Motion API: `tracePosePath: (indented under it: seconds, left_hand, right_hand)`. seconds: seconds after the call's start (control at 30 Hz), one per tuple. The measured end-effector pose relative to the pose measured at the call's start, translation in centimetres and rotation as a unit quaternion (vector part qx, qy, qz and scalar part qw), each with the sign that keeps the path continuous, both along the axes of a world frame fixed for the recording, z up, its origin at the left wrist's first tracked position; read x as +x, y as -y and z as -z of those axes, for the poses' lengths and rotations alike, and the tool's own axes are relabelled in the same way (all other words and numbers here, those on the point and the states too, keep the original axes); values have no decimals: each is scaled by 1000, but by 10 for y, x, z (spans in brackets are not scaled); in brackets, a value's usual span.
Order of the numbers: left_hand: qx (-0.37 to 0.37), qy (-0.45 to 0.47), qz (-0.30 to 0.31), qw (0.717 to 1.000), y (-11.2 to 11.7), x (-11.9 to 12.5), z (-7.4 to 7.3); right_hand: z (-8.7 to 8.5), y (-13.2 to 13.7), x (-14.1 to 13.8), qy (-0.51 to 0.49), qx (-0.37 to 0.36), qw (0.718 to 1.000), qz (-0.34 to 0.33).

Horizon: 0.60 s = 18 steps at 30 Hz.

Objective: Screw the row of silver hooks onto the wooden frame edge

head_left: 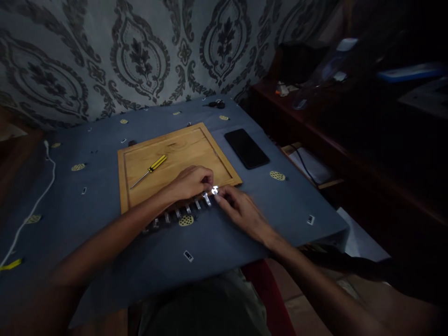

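My left hand (192,182) rests on the near right corner of a wooden tray (182,154), fingers curled. My right hand (241,210) lies just right of it, fingertips pinched. Between the two hands shines a small bright metal piece (214,190), touched by both. A row of several small metal pieces (178,213) lies on the blue cloth (105,205) along the tray's near edge, under my left forearm. A yellow-handled screwdriver (150,171) lies on the tray to the left.
A black phone (247,148) lies on the cloth right of the tray. A white cord (35,200) runs down the left side. A dark key-like object (216,104) sits near the patterned wall. Dark wooden furniture (350,140) with clutter stands at the right.
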<state>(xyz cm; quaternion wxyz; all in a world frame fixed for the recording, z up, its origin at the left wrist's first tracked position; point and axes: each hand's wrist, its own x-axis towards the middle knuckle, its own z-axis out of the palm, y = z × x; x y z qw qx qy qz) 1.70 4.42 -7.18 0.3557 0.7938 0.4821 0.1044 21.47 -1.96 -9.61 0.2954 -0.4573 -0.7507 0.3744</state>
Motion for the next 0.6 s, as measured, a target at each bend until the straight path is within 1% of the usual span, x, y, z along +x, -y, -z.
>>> tracePosePath:
  seconds: [0.13, 0.23, 0.47, 0.6]
  left_hand:
    - [-6, 11, 3, 1000, -1, 0, 0]
    - [-13, 18, 3, 1000, -2, 0, 0]
    - [-30, 42, 11, 999, -5, -3, 1]
    - [-41, 53, 18, 998, -5, -4, 0]
  right_hand:
    - [5, 12, -3, -20, 14, 999, 40]
    - [10, 16, -4, -26, 30, 998, 59]
    - [15, 18, -2, 14, 81, 995, 53]
    - [15, 18, -2, 36, 93, 994, 49]
